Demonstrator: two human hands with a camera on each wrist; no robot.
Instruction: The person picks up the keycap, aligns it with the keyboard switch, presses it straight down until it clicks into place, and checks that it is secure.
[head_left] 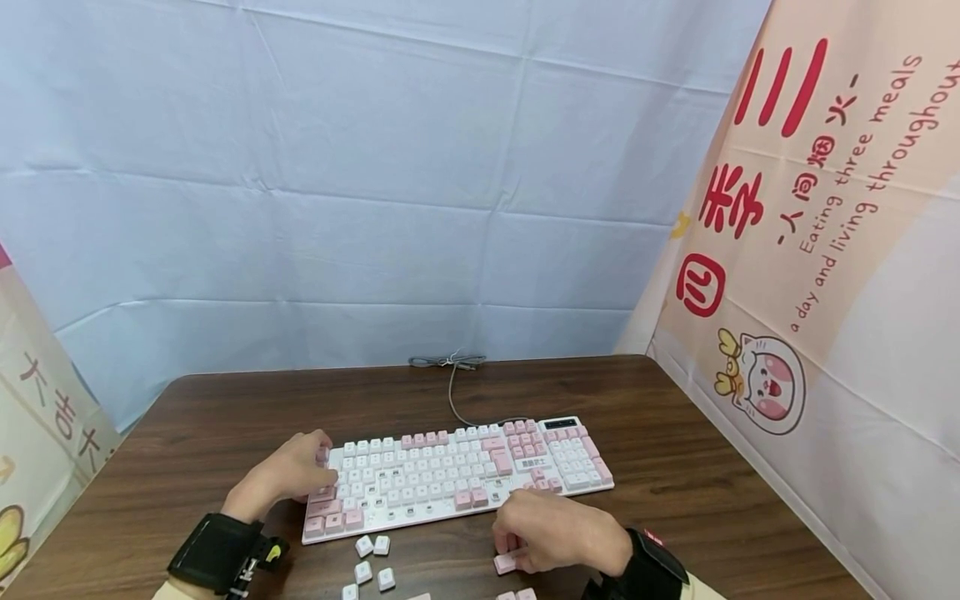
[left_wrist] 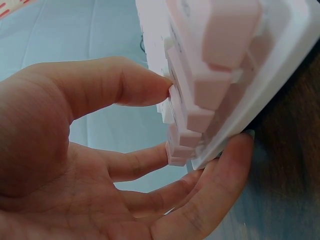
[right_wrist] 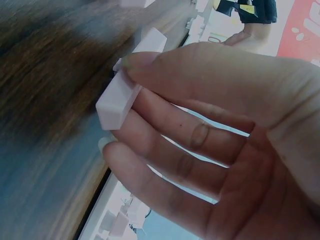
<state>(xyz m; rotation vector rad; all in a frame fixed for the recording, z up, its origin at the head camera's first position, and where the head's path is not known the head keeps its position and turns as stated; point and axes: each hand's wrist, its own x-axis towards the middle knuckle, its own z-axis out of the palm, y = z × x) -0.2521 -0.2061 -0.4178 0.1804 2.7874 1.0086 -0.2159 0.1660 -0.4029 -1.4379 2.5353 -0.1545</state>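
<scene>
A pink-and-white keyboard (head_left: 450,472) lies on the wooden table, with several bare key switches showing in its lower rows. At its left end my left hand (head_left: 288,471) grips the edge. In the left wrist view the thumb presses on the pink keys (left_wrist: 197,95), and other fingers curl under the white case (left_wrist: 272,82). Just in front of the keyboard, my right hand (head_left: 558,529) pinches a long pink keycap (head_left: 506,564). The right wrist view shows the thumb lying across this keycap (right_wrist: 117,102), with fingers behind it.
Loose white keycaps (head_left: 363,572) lie in front of the keyboard at left. More pink keycaps (head_left: 527,594) show at the bottom edge. A bundled cable (head_left: 447,362) rests at the table's back edge, before a light blue curtain (head_left: 360,183). A printed cloth (head_left: 847,250) hangs at right.
</scene>
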